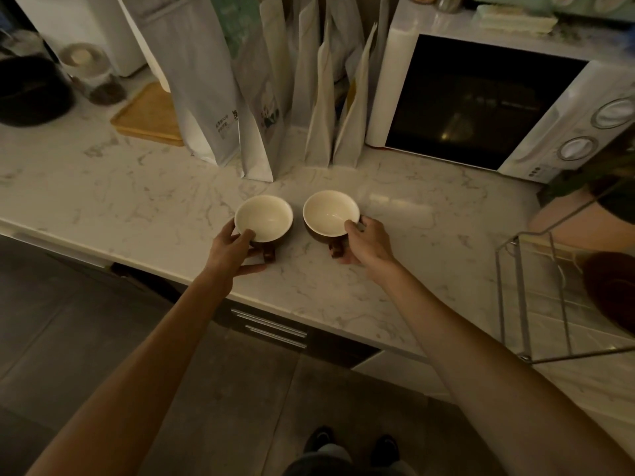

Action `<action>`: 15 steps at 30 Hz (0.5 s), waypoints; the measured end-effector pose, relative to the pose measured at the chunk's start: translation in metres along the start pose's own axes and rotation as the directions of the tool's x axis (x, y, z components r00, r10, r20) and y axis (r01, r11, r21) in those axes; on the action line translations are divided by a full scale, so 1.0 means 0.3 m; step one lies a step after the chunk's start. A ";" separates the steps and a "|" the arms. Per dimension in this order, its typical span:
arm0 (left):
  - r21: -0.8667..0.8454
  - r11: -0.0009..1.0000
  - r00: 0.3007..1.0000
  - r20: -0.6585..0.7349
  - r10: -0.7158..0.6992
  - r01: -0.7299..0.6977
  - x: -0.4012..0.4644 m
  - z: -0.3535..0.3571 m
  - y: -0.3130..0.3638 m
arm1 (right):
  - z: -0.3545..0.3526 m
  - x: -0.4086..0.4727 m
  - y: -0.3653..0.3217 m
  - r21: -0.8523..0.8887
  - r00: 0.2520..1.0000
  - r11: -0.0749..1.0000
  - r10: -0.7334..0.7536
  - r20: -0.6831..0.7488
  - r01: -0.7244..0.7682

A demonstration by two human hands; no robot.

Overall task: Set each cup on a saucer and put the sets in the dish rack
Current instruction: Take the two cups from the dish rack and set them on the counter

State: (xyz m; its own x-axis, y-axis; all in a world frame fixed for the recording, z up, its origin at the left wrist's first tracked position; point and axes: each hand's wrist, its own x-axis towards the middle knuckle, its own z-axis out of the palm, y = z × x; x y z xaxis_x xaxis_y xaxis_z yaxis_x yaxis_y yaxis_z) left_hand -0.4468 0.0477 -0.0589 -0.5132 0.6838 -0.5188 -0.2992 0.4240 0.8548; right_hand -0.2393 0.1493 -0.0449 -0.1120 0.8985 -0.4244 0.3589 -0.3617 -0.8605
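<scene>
Two brown cups with cream insides stand side by side on the marble counter [395,269]. My left hand [233,250] grips the left cup [264,217] at its near rim, thumb inside, by the handle. My right hand [366,242] grips the right cup [330,211] the same way, thumb over the rim and fingers by its handle. Both cups sit upright, handles pointing toward me. A wire dish rack [536,297] stands at the right edge, with a dark brown round piece [611,290] in it, possibly a saucer.
Tall paper bags [254,97] stand in a row just behind the cups. A white toaster oven [481,101] sits at the back right. A wooden tray [151,115], a jar [91,75] and a dark pot [31,89] are at the back left. The counter edge runs diagonally below my hands.
</scene>
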 end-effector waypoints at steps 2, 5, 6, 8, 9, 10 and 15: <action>0.063 0.998 0.999 -0.029 0.029 -0.028 -0.018 0.000 0.001 | -0.016 -0.008 0.003 -0.121 0.998 0.992 -0.046 -0.031 0.042; 0.269 0.956 0.983 -0.103 0.153 -0.121 -0.050 -0.008 0.003 | -0.042 -0.035 -0.004 -0.287 0.988 0.952 -0.134 -0.075 0.107; 0.377 0.912 0.968 -0.118 0.222 -0.163 -0.064 -0.011 0.004 | -0.054 -0.045 -0.004 -0.369 0.980 0.919 -0.180 -0.087 0.136; 0.586 0.772 0.924 -0.100 0.369 -0.245 -0.102 -0.012 0.012 | -0.078 -0.066 -0.002 -0.488 0.959 0.853 -0.266 -0.095 0.187; 0.665 0.687 0.895 -0.063 0.441 -0.292 -0.124 -0.009 0.021 | -0.092 -0.080 -0.004 -0.527 0.949 0.822 -0.304 -0.088 0.215; 0.723 0.599 0.864 -0.006 0.503 -0.344 -0.144 -0.003 0.032 | -0.106 -0.096 -0.006 -0.566 0.938 0.788 -0.340 -0.072 0.242; 0.830 0.226 0.761 0.313 0.568 -0.510 -0.219 0.064 0.113 | -0.193 -0.170 -0.007 -0.767 0.863 0.506 -0.492 0.119 0.394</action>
State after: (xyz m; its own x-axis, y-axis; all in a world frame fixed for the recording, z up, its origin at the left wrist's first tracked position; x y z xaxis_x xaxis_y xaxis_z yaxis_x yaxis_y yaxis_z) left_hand -0.4078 0.0285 0.0039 -0.3088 0.9472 0.0861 0.8617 0.2403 0.4469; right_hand -0.1806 0.1186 -0.0052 -0.3833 0.9233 0.0233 0.8485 0.3620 -0.3859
